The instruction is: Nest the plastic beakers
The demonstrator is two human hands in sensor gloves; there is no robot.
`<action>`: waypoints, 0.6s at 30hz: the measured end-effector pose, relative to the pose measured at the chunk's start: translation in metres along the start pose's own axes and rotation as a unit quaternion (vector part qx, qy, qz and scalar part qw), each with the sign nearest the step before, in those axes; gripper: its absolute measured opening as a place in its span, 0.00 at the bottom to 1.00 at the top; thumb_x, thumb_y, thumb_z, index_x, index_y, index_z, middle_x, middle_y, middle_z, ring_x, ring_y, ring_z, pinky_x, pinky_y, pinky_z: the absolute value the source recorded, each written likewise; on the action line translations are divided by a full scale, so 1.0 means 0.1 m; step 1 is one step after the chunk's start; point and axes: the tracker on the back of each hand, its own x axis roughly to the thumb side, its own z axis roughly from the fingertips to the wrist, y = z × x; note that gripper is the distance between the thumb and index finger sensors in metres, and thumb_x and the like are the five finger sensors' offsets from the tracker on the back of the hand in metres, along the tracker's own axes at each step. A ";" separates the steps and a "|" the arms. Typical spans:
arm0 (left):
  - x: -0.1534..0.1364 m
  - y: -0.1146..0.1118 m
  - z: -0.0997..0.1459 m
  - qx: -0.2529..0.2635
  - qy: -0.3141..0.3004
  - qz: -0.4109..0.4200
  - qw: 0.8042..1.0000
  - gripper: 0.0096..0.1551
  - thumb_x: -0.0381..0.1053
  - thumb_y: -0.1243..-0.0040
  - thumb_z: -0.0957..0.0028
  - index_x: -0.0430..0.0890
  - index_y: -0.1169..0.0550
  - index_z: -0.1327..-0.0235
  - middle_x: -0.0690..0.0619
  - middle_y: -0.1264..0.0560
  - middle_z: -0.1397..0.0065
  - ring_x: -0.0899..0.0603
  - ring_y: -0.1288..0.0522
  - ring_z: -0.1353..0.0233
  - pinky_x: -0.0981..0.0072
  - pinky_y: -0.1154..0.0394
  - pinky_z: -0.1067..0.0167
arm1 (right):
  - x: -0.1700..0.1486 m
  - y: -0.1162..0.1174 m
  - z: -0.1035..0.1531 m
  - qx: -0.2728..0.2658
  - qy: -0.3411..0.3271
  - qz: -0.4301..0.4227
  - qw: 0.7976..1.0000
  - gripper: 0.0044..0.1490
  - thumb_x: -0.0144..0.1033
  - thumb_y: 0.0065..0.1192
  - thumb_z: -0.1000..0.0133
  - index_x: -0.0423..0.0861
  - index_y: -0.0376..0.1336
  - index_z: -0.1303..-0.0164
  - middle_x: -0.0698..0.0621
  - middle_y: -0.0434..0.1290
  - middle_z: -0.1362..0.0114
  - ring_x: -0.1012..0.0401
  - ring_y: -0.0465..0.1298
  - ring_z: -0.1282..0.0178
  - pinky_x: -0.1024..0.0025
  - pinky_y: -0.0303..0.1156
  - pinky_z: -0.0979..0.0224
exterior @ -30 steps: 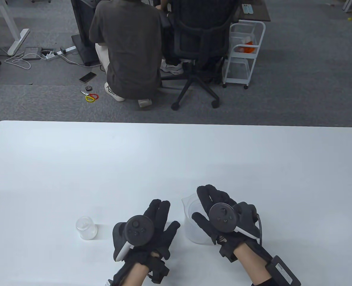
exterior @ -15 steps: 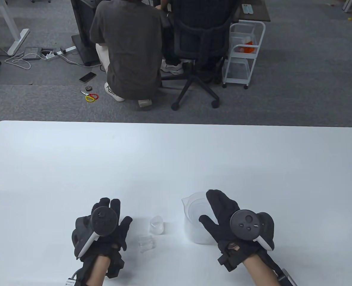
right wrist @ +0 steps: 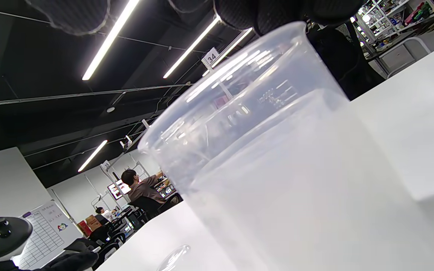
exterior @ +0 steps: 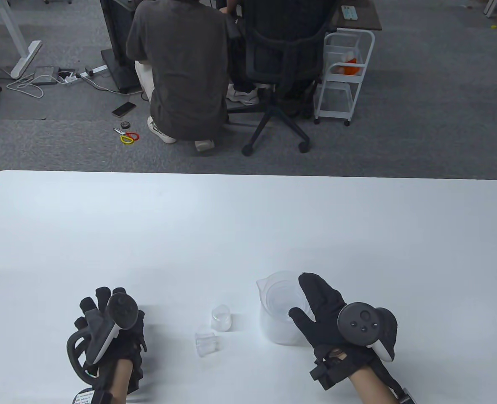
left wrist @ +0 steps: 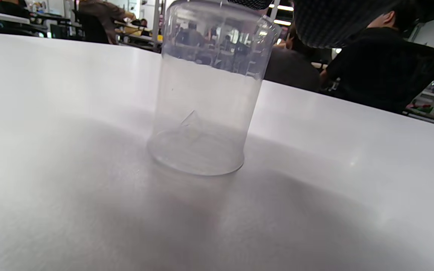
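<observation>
Right hand (exterior: pixel 332 313) resting on large beaker (exterior: pixel 276 311) rim, fingers extended (grip unclear), left hand (exterior: pixel 105 332) over a medium beaker (left wrist: pixel 205 94), grasp unconfirmed, two small beakers (exterior: pixel 215 330) between.

floor: grey carpet (exterior: pixel 434 105) | black office chair (exterior: pixel 280 71) | white cart (exterior: pixel 344 71) | ceiling strip lights (right wrist: pixel 109 41)

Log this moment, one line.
left hand: over inverted beaker; right hand: on large beaker rim; far small beaker, near small beaker: loose between hands
</observation>
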 end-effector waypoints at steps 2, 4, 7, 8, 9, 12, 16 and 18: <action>-0.02 -0.04 -0.02 -0.008 0.000 0.005 1.000 0.42 0.61 0.51 0.49 0.51 0.48 0.24 0.46 0.59 0.19 0.25 0.53 0.19 0.32 0.45 0.29 | 0.00 -0.01 0.00 -0.001 -0.001 -0.001 1.000 0.50 0.59 0.56 0.44 0.41 0.46 0.23 0.37 0.53 0.17 0.39 0.61 0.24 0.40 0.59 0.28; -0.03 -0.09 -0.03 -0.008 -0.002 -0.004 1.000 0.42 0.61 0.51 0.49 0.50 0.49 0.24 0.42 0.58 0.19 0.26 0.48 0.20 0.35 0.41 0.30 | 0.00 -0.01 0.01 -0.002 -0.002 0.000 1.000 0.50 0.59 0.56 0.44 0.40 0.46 0.23 0.37 0.53 0.17 0.39 0.61 0.24 0.40 0.59 0.28; -0.01 -0.12 -0.04 0.007 -0.008 -0.014 1.000 0.42 0.59 0.51 0.49 0.48 0.50 0.25 0.40 0.56 0.20 0.28 0.42 0.22 0.39 0.36 0.32 | 0.01 -0.01 0.01 -0.003 -0.005 0.010 1.000 0.50 0.59 0.56 0.44 0.40 0.46 0.23 0.36 0.52 0.17 0.38 0.61 0.24 0.40 0.59 0.28; 0.00 -0.12 -0.04 0.011 -0.010 -0.014 1.000 0.42 0.59 0.51 0.49 0.47 0.49 0.25 0.40 0.54 0.20 0.29 0.40 0.23 0.40 0.35 0.33 | 0.02 -0.01 0.01 -0.003 -0.006 0.013 1.000 0.50 0.59 0.56 0.44 0.41 0.46 0.23 0.37 0.52 0.16 0.38 0.60 0.23 0.40 0.59 0.28; 0.01 -0.13 -0.04 0.013 -0.011 -0.013 1.000 0.42 0.58 0.51 0.49 0.46 0.49 0.25 0.39 0.53 0.20 0.29 0.38 0.24 0.41 0.34 0.33 | 0.03 -0.02 0.01 -0.005 -0.008 0.018 1.000 0.50 0.59 0.56 0.44 0.40 0.46 0.23 0.36 0.52 0.16 0.38 0.60 0.24 0.40 0.59 0.28; 0.03 -0.13 -0.04 0.028 -0.018 -0.010 0.999 0.41 0.57 0.50 0.49 0.45 0.47 0.26 0.38 0.49 0.21 0.31 0.34 0.26 0.43 0.32 0.35 | 0.05 -0.02 0.02 -0.009 -0.014 0.027 1.000 0.50 0.59 0.56 0.44 0.41 0.46 0.23 0.36 0.52 0.16 0.38 0.60 0.23 0.40 0.59 0.28; 0.05 -0.12 0.00 0.041 -0.034 0.018 0.998 0.41 0.56 0.50 0.50 0.44 0.46 0.26 0.38 0.47 0.22 0.31 0.33 0.28 0.44 0.30 0.37 | 0.07 -0.04 0.03 -0.010 -0.020 0.039 0.999 0.50 0.59 0.56 0.44 0.41 0.46 0.23 0.36 0.52 0.16 0.38 0.60 0.23 0.40 0.59 0.28; 0.08 -0.06 0.04 0.055 -0.052 0.052 0.996 0.41 0.56 0.50 0.50 0.43 0.46 0.26 0.37 0.47 0.23 0.31 0.32 0.28 0.44 0.30 0.37 | 0.08 -0.05 0.04 -0.009 -0.022 0.052 0.998 0.50 0.59 0.56 0.44 0.41 0.46 0.23 0.36 0.52 0.16 0.38 0.60 0.23 0.40 0.59 0.28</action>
